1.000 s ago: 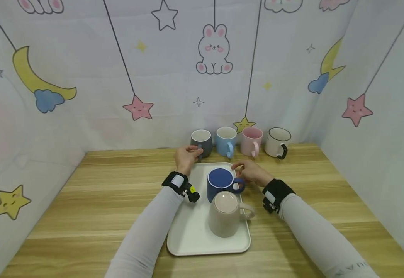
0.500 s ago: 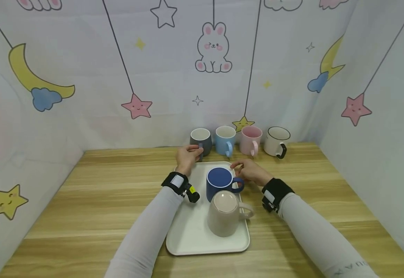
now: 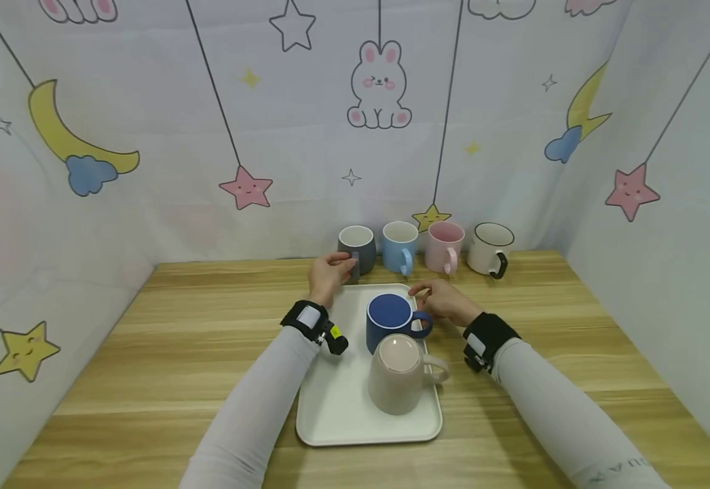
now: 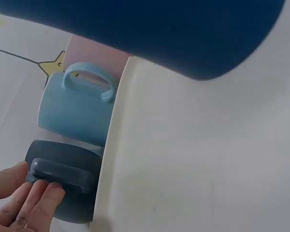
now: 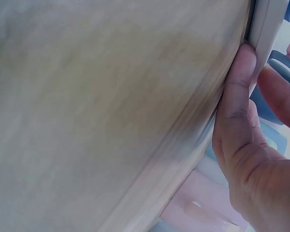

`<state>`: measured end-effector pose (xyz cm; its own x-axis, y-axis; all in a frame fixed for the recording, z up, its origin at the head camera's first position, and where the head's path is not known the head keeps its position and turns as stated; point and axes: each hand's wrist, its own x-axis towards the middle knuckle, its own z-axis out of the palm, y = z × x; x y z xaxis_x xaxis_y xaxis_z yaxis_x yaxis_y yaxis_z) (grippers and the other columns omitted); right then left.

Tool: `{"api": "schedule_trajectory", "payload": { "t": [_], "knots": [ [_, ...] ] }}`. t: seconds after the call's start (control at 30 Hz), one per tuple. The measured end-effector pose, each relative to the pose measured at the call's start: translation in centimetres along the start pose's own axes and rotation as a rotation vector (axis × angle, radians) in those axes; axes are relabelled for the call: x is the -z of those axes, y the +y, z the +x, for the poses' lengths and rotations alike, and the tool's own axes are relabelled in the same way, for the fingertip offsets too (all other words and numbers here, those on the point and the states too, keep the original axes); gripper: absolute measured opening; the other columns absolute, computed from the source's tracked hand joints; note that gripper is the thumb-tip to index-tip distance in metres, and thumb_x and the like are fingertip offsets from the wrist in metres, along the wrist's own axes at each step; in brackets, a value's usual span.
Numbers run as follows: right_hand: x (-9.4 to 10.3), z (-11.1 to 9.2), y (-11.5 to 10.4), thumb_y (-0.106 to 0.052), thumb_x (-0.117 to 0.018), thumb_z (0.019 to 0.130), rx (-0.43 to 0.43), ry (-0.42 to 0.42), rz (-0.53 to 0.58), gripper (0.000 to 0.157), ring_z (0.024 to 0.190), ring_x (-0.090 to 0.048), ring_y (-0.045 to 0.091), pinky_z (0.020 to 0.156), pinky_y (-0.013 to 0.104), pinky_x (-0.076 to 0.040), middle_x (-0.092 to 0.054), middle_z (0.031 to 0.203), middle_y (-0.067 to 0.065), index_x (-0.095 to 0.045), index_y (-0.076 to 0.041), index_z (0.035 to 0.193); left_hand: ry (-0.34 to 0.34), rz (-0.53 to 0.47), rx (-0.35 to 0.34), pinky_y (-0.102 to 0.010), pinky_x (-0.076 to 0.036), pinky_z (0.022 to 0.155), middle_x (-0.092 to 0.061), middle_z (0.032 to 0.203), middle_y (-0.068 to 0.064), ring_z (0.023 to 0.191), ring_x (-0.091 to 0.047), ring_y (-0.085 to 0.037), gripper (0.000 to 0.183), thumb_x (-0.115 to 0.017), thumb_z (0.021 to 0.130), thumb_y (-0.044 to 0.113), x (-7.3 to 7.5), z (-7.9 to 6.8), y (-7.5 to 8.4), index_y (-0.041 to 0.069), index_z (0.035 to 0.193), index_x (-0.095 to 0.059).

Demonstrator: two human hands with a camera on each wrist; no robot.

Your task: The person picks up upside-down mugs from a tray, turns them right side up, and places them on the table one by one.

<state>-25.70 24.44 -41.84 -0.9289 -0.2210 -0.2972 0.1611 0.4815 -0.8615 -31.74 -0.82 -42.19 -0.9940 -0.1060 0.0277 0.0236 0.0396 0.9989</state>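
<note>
In the head view, my left hand [image 3: 326, 277] is at the handle of a dark grey mug [image 3: 364, 251], first in the back row. In the left wrist view its thumb and fingers pinch that handle [image 4: 63, 175] from its near end. My right hand [image 3: 446, 302] is at the far right edge of a white tray [image 3: 337, 401]. Its index finger lies along the outside of the rim, with the thumb across the inner side, as the right wrist view shows. On the tray stand a navy blue mug [image 3: 382, 336] and an upside-down beige mug [image 3: 394, 387], handles pointing right.
Right of the grey mug, a light blue mug [image 3: 396, 257], a pink mug [image 3: 440, 255] and a white mug [image 3: 483, 255] with a black rim and handle stand upright. Behind them hangs a printed cloth [image 3: 306, 122]. All rests on a wooden table [image 3: 178, 339].
Both hands keep their places at the grey mug's handle and the tray's edge. Only the head view shifts slightly; the mugs and tray stay as they are.
</note>
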Motion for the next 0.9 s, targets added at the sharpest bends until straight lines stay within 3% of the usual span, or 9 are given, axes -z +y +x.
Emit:
{"api": "schedule_trajectory", "payload": {
  "t": [0.17,0.3,0.53,0.7,0.9],
  "knots": [
    [-0.2,0.1,0.1,0.018,-0.052,0.087,0.001,-0.011,0.002,0.049,0.063,-0.059,0.015,0.057,0.02,-0.052,-0.056,0.083,0.009,-0.057,0.007,0.135,-0.011,-0.006,0.009,-0.05,-0.061,0.094,-0.074,0.101,-0.016,0.1,-0.072,-0.039,0.025,-0.076,0.095,0.005,0.9,-0.4,0.3,-0.006,0.117,-0.074],
    [-0.1,0.2,0.2,0.018,-0.053,0.087,0.0,-0.012,0.005,0.05,0.063,-0.059,0.015,0.058,0.02,-0.053,-0.057,0.083,0.008,-0.056,0.007,0.136,-0.03,0.011,-0.004,-0.05,-0.06,0.096,-0.074,0.107,-0.02,0.109,-0.069,-0.045,0.028,-0.074,0.096,0.005,2.0,-0.6,0.6,-0.006,0.122,-0.072],
    [0.1,0.1,0.0,0.018,-0.052,0.086,0.019,-0.022,0.015,0.052,0.062,-0.06,0.014,0.057,0.02,-0.05,-0.056,0.08,0.008,-0.053,0.01,0.137,-0.104,0.117,-0.019,-0.045,-0.06,0.096,-0.069,0.124,-0.025,0.117,-0.066,-0.041,0.032,-0.068,0.102,0.01,4.9,-1.1,1.0,-0.006,0.13,-0.067],
    [0.1,0.0,0.0,0.018,-0.052,0.086,0.028,-0.03,0.02,0.051,0.063,-0.06,0.014,0.058,0.02,-0.051,-0.056,0.081,0.008,-0.052,0.011,0.137,-0.137,0.259,-0.053,-0.046,-0.057,0.098,-0.07,0.125,-0.021,0.115,-0.067,-0.033,0.035,-0.069,0.102,0.016,7.1,-2.1,0.7,-0.004,0.131,-0.068],
    [0.0,0.1,0.0,0.018,-0.054,0.086,0.031,-0.031,0.017,0.051,0.064,-0.059,0.014,0.059,0.02,-0.052,-0.055,0.081,0.007,-0.052,0.012,0.137,-0.185,0.35,-0.051,-0.043,-0.057,0.094,-0.071,0.126,-0.017,0.111,-0.065,-0.028,0.036,-0.07,0.101,0.018,8.9,-3.5,0.5,-0.002,0.131,-0.069]
  ]
}}
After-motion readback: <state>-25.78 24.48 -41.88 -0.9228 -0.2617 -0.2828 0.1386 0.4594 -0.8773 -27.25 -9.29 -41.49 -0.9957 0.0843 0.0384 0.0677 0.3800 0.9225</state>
